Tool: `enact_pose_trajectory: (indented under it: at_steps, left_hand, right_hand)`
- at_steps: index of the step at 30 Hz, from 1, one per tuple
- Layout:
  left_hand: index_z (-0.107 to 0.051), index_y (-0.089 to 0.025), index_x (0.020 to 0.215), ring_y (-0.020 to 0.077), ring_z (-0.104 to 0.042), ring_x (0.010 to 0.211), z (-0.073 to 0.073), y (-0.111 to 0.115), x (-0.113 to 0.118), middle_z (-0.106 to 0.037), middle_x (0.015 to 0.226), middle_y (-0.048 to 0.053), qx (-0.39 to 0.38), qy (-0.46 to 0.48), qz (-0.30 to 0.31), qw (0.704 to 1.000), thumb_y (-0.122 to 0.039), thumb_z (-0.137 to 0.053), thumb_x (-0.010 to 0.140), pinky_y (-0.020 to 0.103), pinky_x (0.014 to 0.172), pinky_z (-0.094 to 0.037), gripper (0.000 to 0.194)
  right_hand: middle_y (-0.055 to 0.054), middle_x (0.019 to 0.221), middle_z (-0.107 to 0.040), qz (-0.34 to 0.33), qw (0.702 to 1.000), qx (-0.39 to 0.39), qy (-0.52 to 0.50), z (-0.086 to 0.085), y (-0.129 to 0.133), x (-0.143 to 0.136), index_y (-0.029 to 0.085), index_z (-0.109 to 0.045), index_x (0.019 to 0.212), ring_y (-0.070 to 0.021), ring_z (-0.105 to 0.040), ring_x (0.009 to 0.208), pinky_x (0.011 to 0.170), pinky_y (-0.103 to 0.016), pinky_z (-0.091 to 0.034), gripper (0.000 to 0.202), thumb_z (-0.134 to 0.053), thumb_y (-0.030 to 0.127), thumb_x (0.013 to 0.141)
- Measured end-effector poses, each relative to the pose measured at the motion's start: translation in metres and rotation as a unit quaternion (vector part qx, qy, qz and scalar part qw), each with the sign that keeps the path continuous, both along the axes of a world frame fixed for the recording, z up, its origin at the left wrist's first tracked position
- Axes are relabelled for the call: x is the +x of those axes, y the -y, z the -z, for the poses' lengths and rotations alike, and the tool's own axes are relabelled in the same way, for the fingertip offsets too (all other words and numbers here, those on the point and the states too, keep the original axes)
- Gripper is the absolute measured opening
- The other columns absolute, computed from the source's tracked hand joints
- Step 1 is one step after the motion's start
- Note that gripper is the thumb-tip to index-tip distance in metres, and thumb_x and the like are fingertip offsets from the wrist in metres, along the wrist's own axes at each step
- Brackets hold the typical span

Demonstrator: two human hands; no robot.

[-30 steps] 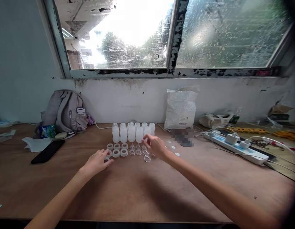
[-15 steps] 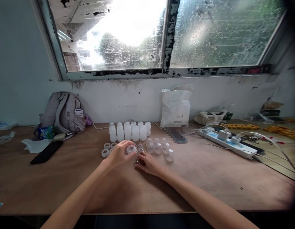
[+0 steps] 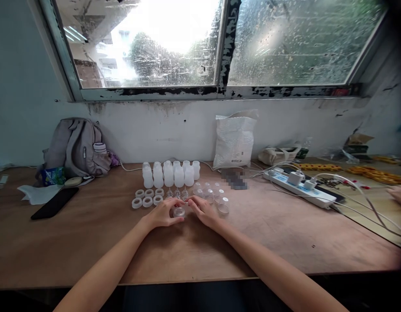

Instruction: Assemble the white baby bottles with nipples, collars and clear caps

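My left hand [image 3: 163, 212] curves around a small clear round part [image 3: 179, 212] at the middle of the table. Close on its right, my right hand [image 3: 202, 209] has its fingers bent over the row of clear nipple-like pieces [image 3: 177, 193]; what its fingertips hold, if anything, is hidden. White bottles [image 3: 168, 174] stand in two rows behind the hands. Several whitish rings [image 3: 147, 201] lie in rows to the left of my left hand. Clear domed caps [image 3: 223, 206] are grouped to the right of my right hand.
A grey backpack [image 3: 77, 147] and a black phone [image 3: 55, 203] are at the left. Against the wall stands a white bag [image 3: 234, 141]. A power strip [image 3: 299, 189] with cables lies to the right. Another person's hand [image 3: 399, 195] shows at the right edge.
My left hand has lowered the clear part toward the table. My right hand has moved up beside the left fingertips. Another person's hand shows more at the right; the view has shifted slightly.
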State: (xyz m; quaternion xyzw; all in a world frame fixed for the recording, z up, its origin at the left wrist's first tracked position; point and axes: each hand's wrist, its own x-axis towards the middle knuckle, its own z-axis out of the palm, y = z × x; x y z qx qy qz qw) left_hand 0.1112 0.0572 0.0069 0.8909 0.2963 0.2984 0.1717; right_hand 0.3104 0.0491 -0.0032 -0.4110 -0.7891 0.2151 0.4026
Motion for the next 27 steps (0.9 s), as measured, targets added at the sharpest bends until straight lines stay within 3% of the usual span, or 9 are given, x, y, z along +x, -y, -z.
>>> enact_pose_trajectory:
  at_steps: [8,14,16,21,27]
  left_hand:
    - [-0.052,-0.02,0.102,0.0184,-0.055,0.084,0.004,-0.001,0.004,-0.06,0.093,0.004,0.01,-0.037,0.024,0.999,-0.034,-0.068,0.061,0.031,0.077,-0.043,0.047]
    - [-0.056,-0.019,0.082,0.017,-0.054,0.08,0.004,-0.001,0.003,-0.06,0.081,0.003,0.041,0.01,-0.027,0.999,-0.028,-0.054,0.075,0.03,0.076,-0.043,0.012]
    - [-0.057,-0.018,0.076,0.0165,-0.054,0.076,0.007,-0.003,0.005,-0.06,0.076,0.003,0.034,0.034,-0.048,0.998,-0.027,-0.051,0.077,0.029,0.074,-0.043,0.01]
    - [-0.056,-0.017,0.074,0.0129,-0.055,0.066,0.011,-0.01,0.009,-0.058,0.07,0.001,-0.09,0.166,-0.092,0.978,-0.03,-0.049,0.078,0.024,0.063,-0.044,0.016]
    - [-0.054,-0.015,0.076,0.0115,-0.056,0.066,0.015,-0.009,0.015,-0.058,0.07,-0.001,-0.277,0.312,-0.082,0.905,-0.037,-0.055,0.074,0.022,0.062,-0.046,0.022]
  right_hand:
    - [-0.004,0.08,-0.061,-0.001,1.0,0.016,0.02,0.006,-0.001,-0.003,0.021,-0.057,0.083,-0.0174,-0.055,0.077,0.07,-0.029,-0.041,0.028,-0.034,0.036,0.087]
    - [-0.005,0.081,-0.06,-0.011,0.999,0.031,0.034,0.007,-0.002,-0.003,0.02,-0.057,0.086,-0.0174,-0.054,0.078,0.071,-0.029,-0.041,0.024,-0.034,0.029,0.087]
    - [-0.005,0.081,-0.059,-0.021,0.998,0.037,0.039,0.009,-0.002,-0.003,0.019,-0.056,0.088,-0.0174,-0.054,0.078,0.071,-0.029,-0.042,0.023,-0.034,0.024,0.087]
    - [-0.006,0.087,-0.056,-0.062,0.995,0.068,0.032,0.012,0.0,-0.004,0.019,-0.054,0.1,-0.0165,-0.053,0.077,0.068,-0.027,-0.043,0.027,-0.039,0.011,0.08]
    - [-0.007,0.092,-0.059,-0.054,0.996,0.064,-0.008,0.008,0.006,-0.009,0.02,-0.053,0.103,-0.0163,-0.055,0.077,0.072,-0.029,-0.044,0.024,-0.048,0.022,0.08]
